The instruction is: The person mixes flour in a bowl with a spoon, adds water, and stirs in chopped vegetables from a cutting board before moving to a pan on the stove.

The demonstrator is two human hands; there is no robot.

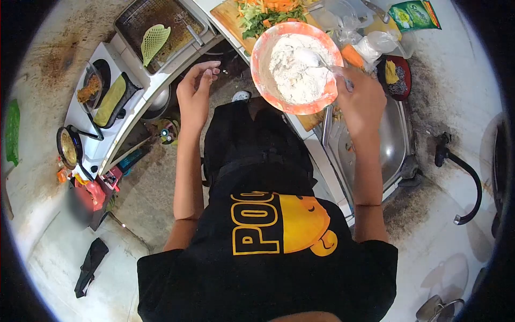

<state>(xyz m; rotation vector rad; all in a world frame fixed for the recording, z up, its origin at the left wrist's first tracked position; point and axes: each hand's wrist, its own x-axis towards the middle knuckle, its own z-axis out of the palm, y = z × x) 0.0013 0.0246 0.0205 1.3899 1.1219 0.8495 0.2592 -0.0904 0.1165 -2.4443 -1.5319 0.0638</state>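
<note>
two hands in view, seen from above, upside-down fisheye. right hand (360,104) closed around the handle of a spoon (316,60), whose head sits in a bowl (263,51) of white stuff — lumpy, floury, heaped in the middle, cannot tell if dry or wet. bowl is round, orange-and-white mottled rim, looks like plastic; it rests at the counter edge, just beside the sink (394,145), with a wooden cutting board (229,19) behind it. left hand (196,91) holds nothing, fingers loosely curled with the tips pinched together, hanging in the air left of the bowl and apart from it.

on the board: a pile of shredded greens and orange strips (265,13), cut off by the top of the frame. right of the bowl are crumpled clear plastic bags (370,43), a green packet (414,14) and a dark red dish (399,78) with something yellow in it. sink is steel and shiny, partly hidden by the right forearm. black tap (461,166) to its right.

left side — white stove (107,115) with a small pan (68,146), a flat griddle with a yellow-green piece on it, and a metal tray (158,29) holding a green slotted spatula (154,40). black shirt with yellow print covers the lower middle. floor stained, corners blacked out by the lens.
</note>
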